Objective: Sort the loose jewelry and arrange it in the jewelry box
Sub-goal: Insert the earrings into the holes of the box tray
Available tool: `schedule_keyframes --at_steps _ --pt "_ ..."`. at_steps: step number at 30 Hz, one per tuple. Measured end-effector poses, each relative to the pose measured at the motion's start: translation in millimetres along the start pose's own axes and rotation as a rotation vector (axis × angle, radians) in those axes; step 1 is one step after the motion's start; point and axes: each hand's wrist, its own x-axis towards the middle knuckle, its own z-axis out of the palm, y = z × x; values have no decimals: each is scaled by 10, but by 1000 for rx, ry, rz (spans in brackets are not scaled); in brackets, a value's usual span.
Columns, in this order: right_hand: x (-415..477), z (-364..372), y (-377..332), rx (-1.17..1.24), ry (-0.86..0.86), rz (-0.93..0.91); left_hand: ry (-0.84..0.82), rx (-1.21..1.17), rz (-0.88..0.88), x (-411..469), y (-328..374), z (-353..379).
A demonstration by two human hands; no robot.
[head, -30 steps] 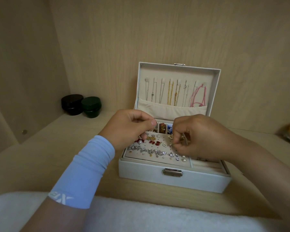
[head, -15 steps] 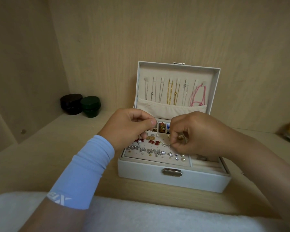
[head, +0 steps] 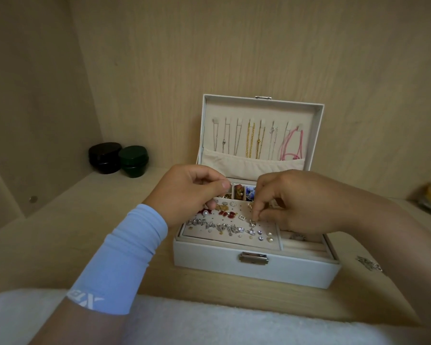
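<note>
R hand (head: 296, 202) dropped to earring pad (head: 218, 219) — pinches silver stud (head: 252, 222).

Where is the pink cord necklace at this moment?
The pink cord necklace hangs, in the head view, at the right end of the open jewelry box lid, right of the gold chains, just above the right hand.

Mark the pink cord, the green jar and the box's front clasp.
pink cord (head: 285, 151): head view, its looped lower part.
green jar (head: 133, 155): head view, its lid.
front clasp (head: 253, 258): head view, its metal plate.
</note>
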Motion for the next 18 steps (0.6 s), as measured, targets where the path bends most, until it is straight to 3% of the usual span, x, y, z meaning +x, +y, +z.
schedule_keyframes --at_steps 5,10,18 --pt "99 -37 -134 299 395 -13 -75 -52 -35 -26 50 -60" --pt "242 22 -327 473 468 -53 -155 -101 -40 -63 88 -178" --pt "344 101 -431 444 565 -44 -192 -202 -56 -80 59 -362"
